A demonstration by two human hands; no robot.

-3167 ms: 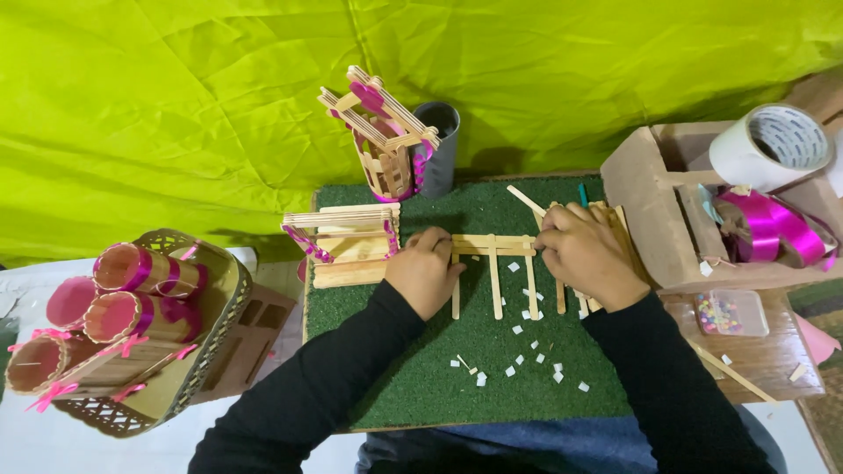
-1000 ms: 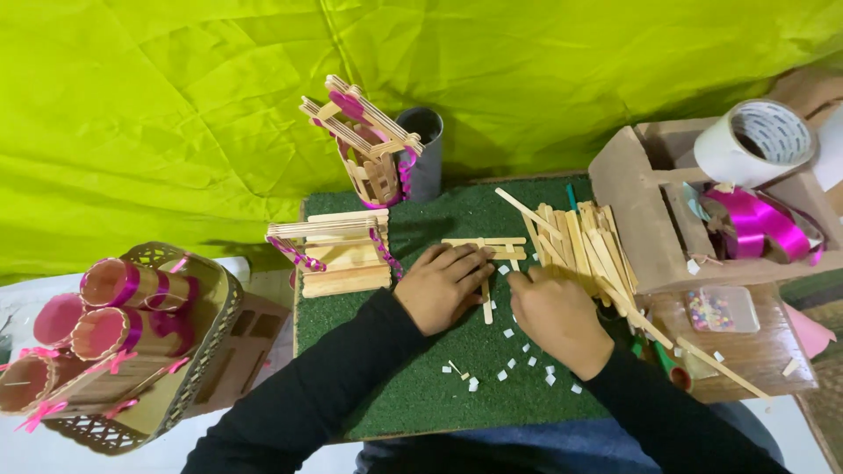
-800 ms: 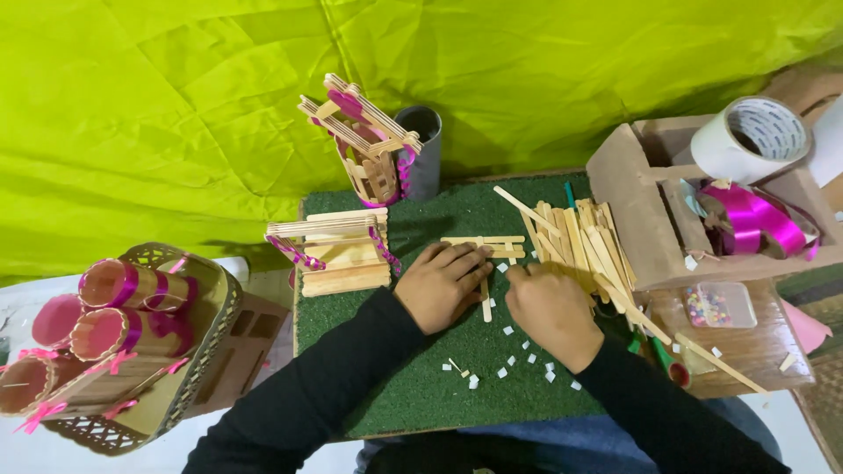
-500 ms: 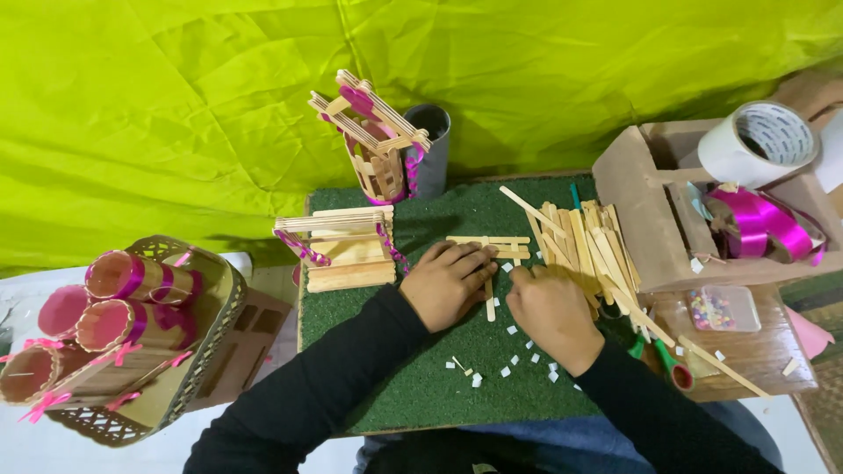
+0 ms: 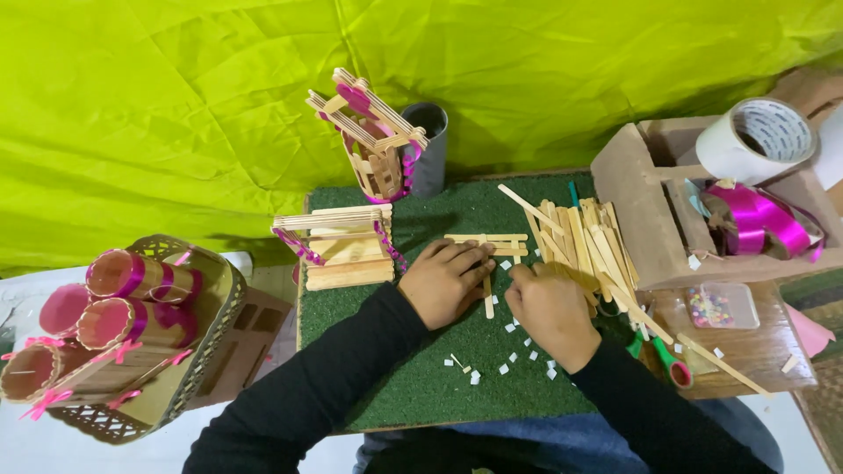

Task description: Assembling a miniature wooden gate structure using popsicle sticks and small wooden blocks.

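There is one camera, worn on the person's head. It looks almost straight down from above. The person's black sleeves come in from the bottom edge, so the far side of the scene is at the top. The green mat (image 5: 421, 386) sits in the middle and looks quite near. A yellow-green cloth (image 5: 176, 114) fills the top. The basket (image 5: 215, 333) lies at the left edge, the cardboard box (image 5: 628, 202) at the right.

Mat (image 5: 421, 386) at centre of tabletop. On mat: stick frame (image 5: 486, 250) in the middle, stick pile (image 5: 588, 250) to its right, stick box (image 5: 338, 250) to its left, paper bits (image 5: 509, 355) in front. Basket (image 5: 206, 351) left of mat; tape roll (image 5: 755, 140) in open box (image 5: 632, 211) at right.
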